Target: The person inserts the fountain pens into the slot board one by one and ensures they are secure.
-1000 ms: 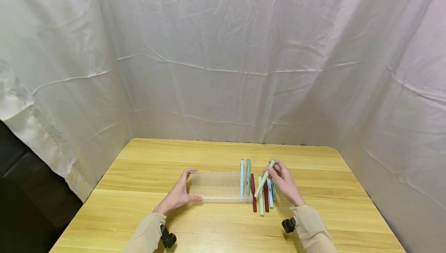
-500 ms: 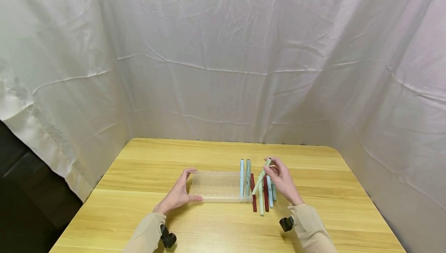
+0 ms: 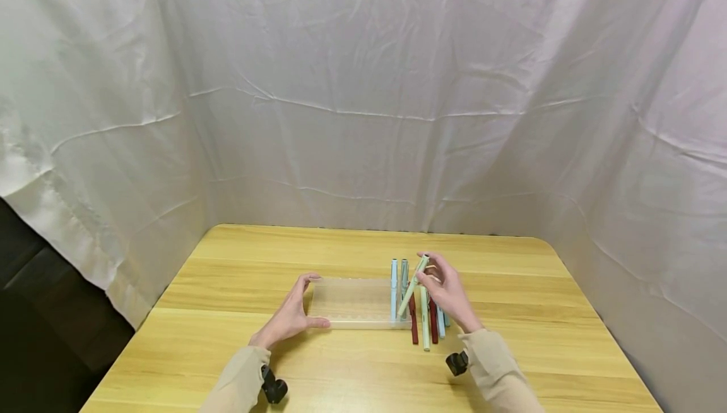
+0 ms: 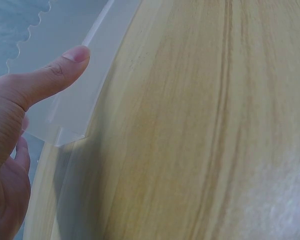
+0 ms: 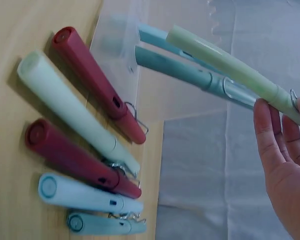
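**Pale green pen (image 3: pixel 413 285) held aslant over the right end of a clear tray (image 3: pixel 352 302)**

Taking twelve o'clock as the far edge of the tabletop (image 3: pixel 341 369), the person's left grip (image 3: pixel 289 315) holds the tray's left end, thumb on the near edge and fingers round the far corner. The tray's long side runs nine to three.

Across its right end lie a light blue pen (image 3: pixel 394 287) and a teal pen (image 3: pixel 404 271), axes at twelve to six. Just beside them, the pale green pen tilts from one o'clock down to seven, its lower end toward the tray; whether it touches the teal one cannot be told. The right grip (image 3: pixel 447 287) pinches its upper part between thumb and fingers and is clearly the nearer hand; from there the tray lies towards nine o'clock.

Between six and eight o'clock of that grip, five loose pens lie roughly twelve to six: a red pen (image 3: pixel 414 324), a second pale green pen (image 3: pixel 425 324), a second red pen (image 3: pixel 434 324), a second light blue pen (image 3: pixel 440 324) and a second teal pen (image 5: pixel 107 224).

Count: one tray; eight pens, two of each colour: two on the tray, one held, five loose.
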Demonstrator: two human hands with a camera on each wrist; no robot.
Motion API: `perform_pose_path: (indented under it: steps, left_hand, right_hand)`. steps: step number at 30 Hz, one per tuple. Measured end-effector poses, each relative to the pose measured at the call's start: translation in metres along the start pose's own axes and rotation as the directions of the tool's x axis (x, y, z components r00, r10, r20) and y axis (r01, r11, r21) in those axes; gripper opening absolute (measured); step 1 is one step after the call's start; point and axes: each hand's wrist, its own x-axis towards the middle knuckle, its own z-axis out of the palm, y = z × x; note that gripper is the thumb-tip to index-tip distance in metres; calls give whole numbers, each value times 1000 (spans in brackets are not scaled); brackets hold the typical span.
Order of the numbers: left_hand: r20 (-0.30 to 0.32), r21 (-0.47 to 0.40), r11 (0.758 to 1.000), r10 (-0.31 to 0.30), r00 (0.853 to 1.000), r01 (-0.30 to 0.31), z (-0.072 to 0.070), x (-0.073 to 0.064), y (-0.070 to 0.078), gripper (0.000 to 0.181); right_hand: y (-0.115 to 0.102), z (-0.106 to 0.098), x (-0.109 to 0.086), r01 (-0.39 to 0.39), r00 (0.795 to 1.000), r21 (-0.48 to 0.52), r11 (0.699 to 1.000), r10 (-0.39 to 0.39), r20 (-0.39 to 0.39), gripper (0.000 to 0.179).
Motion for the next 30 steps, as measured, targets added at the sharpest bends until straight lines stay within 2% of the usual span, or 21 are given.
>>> perform_pose_path:
  steps: [6, 15, 20, 27, 30]
  left_hand:
    - [5, -4, 1000, -3, 1000, 3, 0, 0, 1, 100]
    - [-2, -6, 1000, -1, 1000, 1, 0, 0, 1, 99]
    - [-1, -3, 1000, 3, 1000, -3, 0, 0, 1, 100]
    - [1, -6, 1000, 5, 1000, -5, -1, 0, 1, 100]
    - [1, -8, 1000, -1, 1000, 1, -1, 0, 1, 100]
  right_hand:
    - [1, 10, 2, 27, 1000, -26, 999, -26, 9, 46]
    - [1, 22, 1, 66, 997, -56, 996, -68, -33, 46]
    - [1, 29, 0, 92, 994, -118, 989, -98, -39, 42]
    - [1, 37, -3, 69, 996, -218, 974, -81, -45, 41]
    - [2, 38, -3, 78, 996, -225, 971, -87, -32, 41]
